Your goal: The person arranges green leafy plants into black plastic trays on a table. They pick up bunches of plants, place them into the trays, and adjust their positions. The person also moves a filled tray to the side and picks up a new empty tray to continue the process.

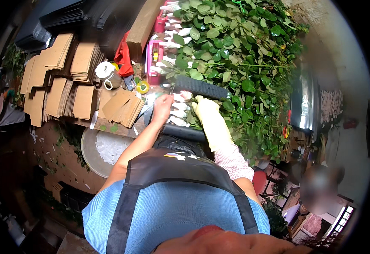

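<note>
A pink rose (186,95) lies at the fingertips of my right hand (205,108), which wears a long pale yellow glove. Those fingers are closed around its stem, just behind the bloom. My bare left hand (164,106) is closed at the left end of the row, and what it pinches is too small to make out. Several flower heads in white net sleeves (179,113) lie between my hands. A dark ribbed bar (202,87) lies just beyond them, and a second dark bar (184,132) is close to my apron.
Leafy rose stems (244,63) are heaped to the right. Cardboard pieces (123,108) and stacks of them (58,97) stand left, near a lidded cup (107,74), a tape roll (142,87) and a pink plastic holder (154,63). A round tub (89,154) with white pieces sits below the table edge.
</note>
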`<control>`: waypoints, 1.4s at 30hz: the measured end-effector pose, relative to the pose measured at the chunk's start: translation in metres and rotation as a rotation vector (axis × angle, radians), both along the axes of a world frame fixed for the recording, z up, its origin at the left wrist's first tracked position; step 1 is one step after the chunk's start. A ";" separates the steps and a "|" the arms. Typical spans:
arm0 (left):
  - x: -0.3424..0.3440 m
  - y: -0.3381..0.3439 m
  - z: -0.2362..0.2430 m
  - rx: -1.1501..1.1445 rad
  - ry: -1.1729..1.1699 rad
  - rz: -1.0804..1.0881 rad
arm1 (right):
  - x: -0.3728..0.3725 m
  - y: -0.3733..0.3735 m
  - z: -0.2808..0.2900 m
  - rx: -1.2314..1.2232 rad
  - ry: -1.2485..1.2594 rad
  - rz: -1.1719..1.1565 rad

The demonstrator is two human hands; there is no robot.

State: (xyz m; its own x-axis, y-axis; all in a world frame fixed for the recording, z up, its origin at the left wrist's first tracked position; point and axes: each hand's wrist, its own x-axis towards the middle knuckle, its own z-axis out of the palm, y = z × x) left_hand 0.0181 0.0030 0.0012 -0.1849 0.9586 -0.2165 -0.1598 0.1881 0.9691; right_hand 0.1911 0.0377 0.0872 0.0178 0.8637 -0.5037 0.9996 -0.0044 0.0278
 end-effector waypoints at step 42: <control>-0.094 -0.006 0.037 -0.214 0.029 -0.287 | 0.013 -0.022 0.014 -0.056 0.026 0.207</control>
